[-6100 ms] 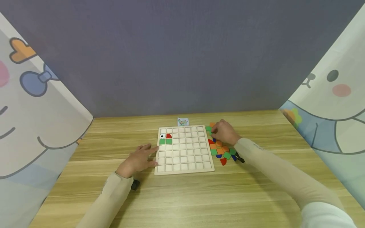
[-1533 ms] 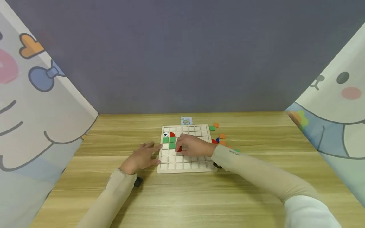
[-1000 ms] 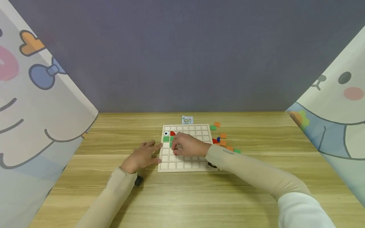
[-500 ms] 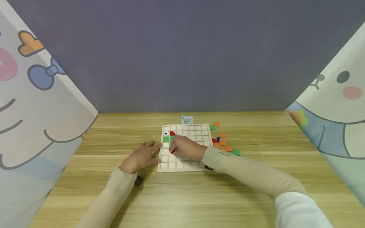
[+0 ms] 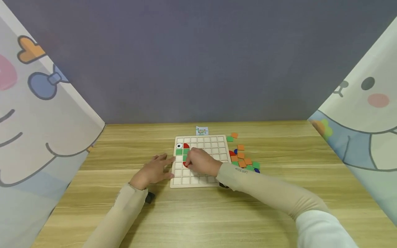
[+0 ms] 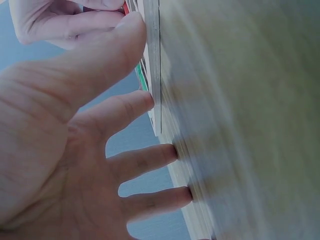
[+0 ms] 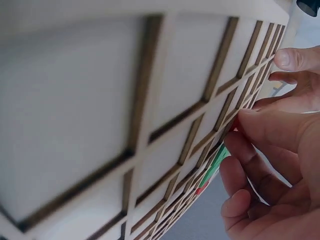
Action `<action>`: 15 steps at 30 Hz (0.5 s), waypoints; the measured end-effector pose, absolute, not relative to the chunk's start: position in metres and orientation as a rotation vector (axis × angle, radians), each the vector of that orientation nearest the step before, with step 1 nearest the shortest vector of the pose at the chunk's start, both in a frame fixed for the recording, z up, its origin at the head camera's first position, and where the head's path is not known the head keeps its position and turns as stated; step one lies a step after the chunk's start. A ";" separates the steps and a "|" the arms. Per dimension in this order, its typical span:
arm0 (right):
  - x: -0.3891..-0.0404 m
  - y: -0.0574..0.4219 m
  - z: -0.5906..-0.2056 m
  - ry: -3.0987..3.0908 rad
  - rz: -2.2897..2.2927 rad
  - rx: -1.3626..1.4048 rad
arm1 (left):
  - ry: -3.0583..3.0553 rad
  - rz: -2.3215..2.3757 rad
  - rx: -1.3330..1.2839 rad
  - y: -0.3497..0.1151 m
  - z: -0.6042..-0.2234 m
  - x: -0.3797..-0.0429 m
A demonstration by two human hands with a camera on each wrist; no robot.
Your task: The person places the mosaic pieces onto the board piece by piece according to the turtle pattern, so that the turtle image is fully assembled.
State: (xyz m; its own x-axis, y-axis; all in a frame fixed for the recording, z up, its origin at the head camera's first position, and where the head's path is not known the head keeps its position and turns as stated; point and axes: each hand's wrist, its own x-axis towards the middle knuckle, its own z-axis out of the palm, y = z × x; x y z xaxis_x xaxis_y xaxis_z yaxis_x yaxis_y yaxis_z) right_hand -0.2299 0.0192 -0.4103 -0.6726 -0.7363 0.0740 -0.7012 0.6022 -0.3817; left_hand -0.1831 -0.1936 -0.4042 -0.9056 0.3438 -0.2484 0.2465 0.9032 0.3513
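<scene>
My right hand [image 5: 201, 162] is over the left part of a wooden grid board [image 5: 195, 186], thumb and fingertips pinching a red quarter-circle tile [image 5: 185, 165] at a cell in the second column. In the right wrist view only a sliver of that red tile [image 7: 234, 125] shows between the fingertips. Directly above it lies a green square tile [image 5: 184, 158]. Two more green squares [image 5: 179, 152], a white eye tile [image 5: 179, 146] and another red quarter-circle [image 5: 186, 146] fill the upper left cells. My left hand [image 5: 153, 172] has its fingers spread, thumb and index fingertip at the board's left edge.
Right of the board lie loose tiles: several orange squares [image 5: 241, 147], green squares [image 5: 255, 165], blue pieces [image 5: 257, 171] and red ones [image 5: 232, 153]. A small printed picture card [image 5: 202, 131] lies behind the board. A grey panel [image 5: 198, 62] rises at the table's back.
Since the oldest frame, my right hand has left the loose tiles, and a third green square is on the board. Lately it has shifted slightly left with the red tile. My left hand stays put.
</scene>
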 end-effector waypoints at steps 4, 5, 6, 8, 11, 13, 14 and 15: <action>-0.230 0.024 -0.409 2.715 -0.628 -1.211 | 2.758 0.463 0.438 -0.194 -0.405 -0.183; -0.231 0.027 -0.407 2.716 -0.639 -1.205 | 2.757 0.467 0.441 -0.193 -0.405 -0.182; -0.232 0.031 -0.406 2.720 -0.652 -1.192 | 2.754 0.467 0.438 -0.193 -0.405 -0.182; -0.237 0.041 -0.402 2.739 -0.693 -1.146 | 2.750 0.468 0.433 -0.193 -0.405 -0.181; -0.250 0.064 -0.394 2.792 -0.770 -1.032 | 2.754 0.462 0.438 -0.193 -0.404 -0.180; -0.260 0.083 -0.391 2.833 -0.829 -0.944 | 2.758 0.452 0.443 -0.193 -0.403 -0.180; -0.265 0.093 -0.390 2.856 -0.845 -0.912 | 2.761 0.446 0.447 -0.193 -0.403 -0.180; -0.270 0.104 -0.389 2.880 -0.861 -0.875 | 2.764 0.442 0.453 -0.193 -0.403 -0.181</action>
State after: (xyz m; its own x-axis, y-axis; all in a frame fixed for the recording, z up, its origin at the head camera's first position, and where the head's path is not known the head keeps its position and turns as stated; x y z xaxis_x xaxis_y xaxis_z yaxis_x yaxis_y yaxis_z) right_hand -0.2700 0.1044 -0.3893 -0.8437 -0.5173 0.1432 -0.5110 0.6926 -0.5091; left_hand -0.1806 -0.1925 -0.4032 -0.9036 0.3511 -0.2453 0.2572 0.9028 0.3447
